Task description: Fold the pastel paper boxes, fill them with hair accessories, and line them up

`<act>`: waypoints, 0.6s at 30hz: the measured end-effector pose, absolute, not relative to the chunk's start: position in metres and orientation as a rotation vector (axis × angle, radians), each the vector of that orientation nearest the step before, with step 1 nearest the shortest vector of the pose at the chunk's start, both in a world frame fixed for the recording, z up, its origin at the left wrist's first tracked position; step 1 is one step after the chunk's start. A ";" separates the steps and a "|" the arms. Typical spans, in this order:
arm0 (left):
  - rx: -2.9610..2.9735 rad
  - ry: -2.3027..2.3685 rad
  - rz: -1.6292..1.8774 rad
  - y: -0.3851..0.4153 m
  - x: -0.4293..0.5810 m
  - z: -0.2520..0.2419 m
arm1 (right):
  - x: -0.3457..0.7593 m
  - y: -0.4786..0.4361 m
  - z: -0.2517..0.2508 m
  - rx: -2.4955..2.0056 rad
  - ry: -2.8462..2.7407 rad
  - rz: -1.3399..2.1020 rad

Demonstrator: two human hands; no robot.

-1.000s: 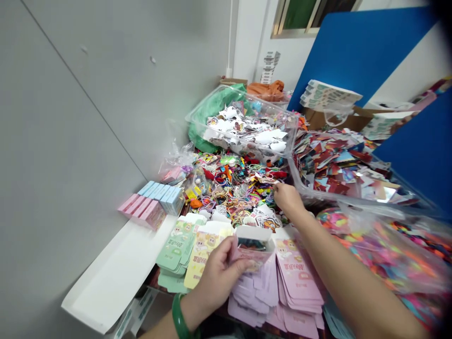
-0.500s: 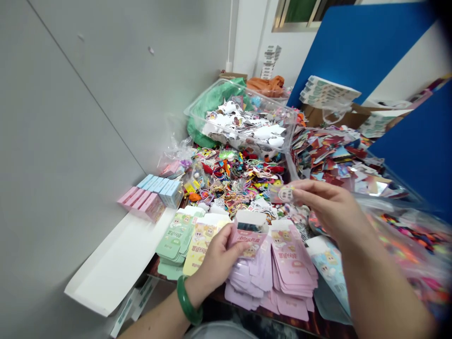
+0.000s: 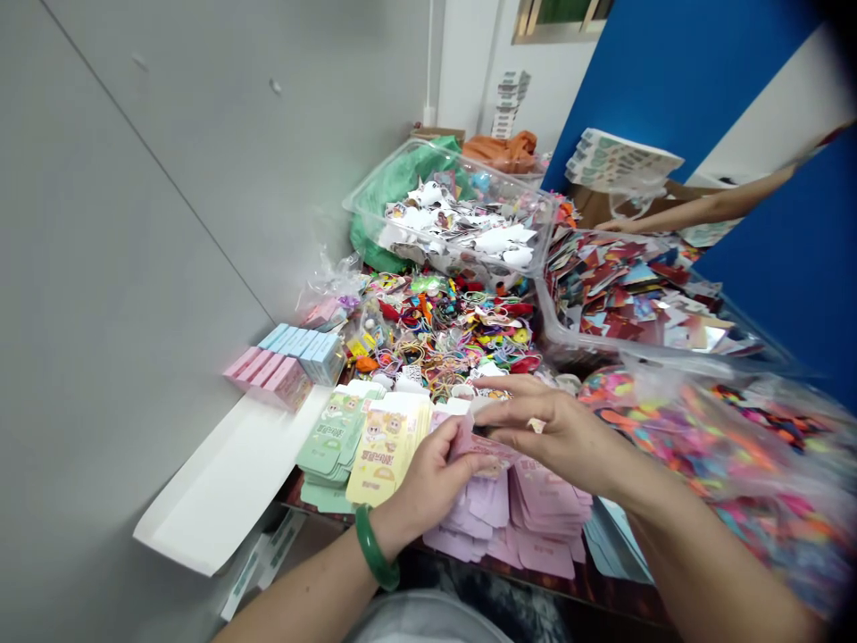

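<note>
Your left hand (image 3: 428,478) is pinching a pink paper packet (image 3: 478,446) between thumb and fingers (image 3: 450,451); your right hand (image 3: 555,429) is reaching onto its edge, fingers (image 3: 499,418) extended, grip unclear, above lilac packet stacks (image 3: 545,536) lying on the counter (image 3: 589,585).

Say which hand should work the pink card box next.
Right, probably: the right hand reaches over the pink card box, while the left hand is busy gripping it.
</note>
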State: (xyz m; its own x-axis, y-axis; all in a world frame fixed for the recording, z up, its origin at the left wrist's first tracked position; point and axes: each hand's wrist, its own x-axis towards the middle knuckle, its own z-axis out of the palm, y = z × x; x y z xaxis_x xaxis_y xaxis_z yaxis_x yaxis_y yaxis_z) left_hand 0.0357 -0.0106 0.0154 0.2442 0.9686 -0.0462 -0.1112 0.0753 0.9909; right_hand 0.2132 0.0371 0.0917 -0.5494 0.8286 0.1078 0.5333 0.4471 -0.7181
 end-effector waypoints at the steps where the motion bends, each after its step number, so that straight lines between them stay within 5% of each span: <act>1: 1.168 0.967 1.040 -0.010 0.036 0.015 | 0.215 0.037 0.092 -1.149 -2.206 0.905; 12: 1.146 0.963 1.038 -0.006 0.035 0.006 | 0.213 0.039 0.085 -1.160 -2.340 0.951; 18: 1.175 0.909 1.050 -0.006 0.032 -0.001 | 0.232 0.038 0.077 -1.273 -1.716 1.149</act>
State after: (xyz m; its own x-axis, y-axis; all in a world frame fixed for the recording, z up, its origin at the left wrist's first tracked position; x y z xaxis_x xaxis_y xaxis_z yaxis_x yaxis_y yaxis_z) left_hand 0.0322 -0.0057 -0.0009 0.2739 0.9615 -0.0202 -0.1575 0.0656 0.9853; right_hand 0.2319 0.0377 0.0770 -0.2715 0.9620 0.0283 0.3403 0.1234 -0.9322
